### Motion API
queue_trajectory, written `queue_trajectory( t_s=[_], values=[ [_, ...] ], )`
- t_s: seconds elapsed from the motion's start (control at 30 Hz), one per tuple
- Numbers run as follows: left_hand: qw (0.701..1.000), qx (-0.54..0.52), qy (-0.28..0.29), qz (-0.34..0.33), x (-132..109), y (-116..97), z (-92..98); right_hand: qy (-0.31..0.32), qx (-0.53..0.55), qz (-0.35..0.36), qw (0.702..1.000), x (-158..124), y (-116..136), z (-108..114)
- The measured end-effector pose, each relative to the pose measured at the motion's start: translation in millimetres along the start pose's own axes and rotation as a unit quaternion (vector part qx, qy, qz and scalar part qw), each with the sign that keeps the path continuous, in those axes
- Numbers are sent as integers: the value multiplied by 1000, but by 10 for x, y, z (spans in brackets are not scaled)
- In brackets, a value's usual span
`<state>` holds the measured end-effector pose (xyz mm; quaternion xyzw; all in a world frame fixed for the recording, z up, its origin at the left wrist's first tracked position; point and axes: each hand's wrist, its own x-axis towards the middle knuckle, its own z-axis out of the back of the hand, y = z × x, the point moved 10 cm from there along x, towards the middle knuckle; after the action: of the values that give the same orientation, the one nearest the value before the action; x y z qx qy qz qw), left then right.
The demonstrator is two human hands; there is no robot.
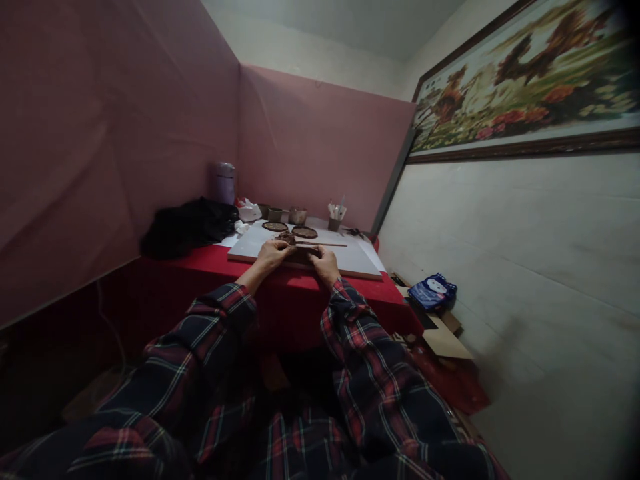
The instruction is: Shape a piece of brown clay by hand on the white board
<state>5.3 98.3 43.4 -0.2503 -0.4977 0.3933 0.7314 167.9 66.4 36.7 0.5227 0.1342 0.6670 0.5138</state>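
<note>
At the front of a pale board (363, 263), my left hand (275, 253) and my right hand (326, 263) face each other with fingers closed. Between them is a dark brown, clay-like piece (300, 258), its near side in shadow and partly covered by my fingers. Just beyond my left fingertips sits a rough brown lump (287, 236). A thin wooden stick (333, 245) lies crosswise past my right hand. Farther back on the board are two flat round brown discs, a left one (275, 227) and a right one (305, 232).
Behind the board stand small cups (297, 215) and a holder with white-handled tools (336, 221). A black cloth (193, 223) and a lilac flask (225, 181) are on the left. Red cloth (295, 300) covers the table. A blue packet (433, 292) lies right, by the wall.
</note>
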Motion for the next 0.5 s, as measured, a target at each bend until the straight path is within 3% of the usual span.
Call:
queue_trajectory(
  t_s=[0.5],
  values=[
    [1000,-11,-8,15,4,27,15,-4,-10,5,1000,11,-29,-13]
  ],
)
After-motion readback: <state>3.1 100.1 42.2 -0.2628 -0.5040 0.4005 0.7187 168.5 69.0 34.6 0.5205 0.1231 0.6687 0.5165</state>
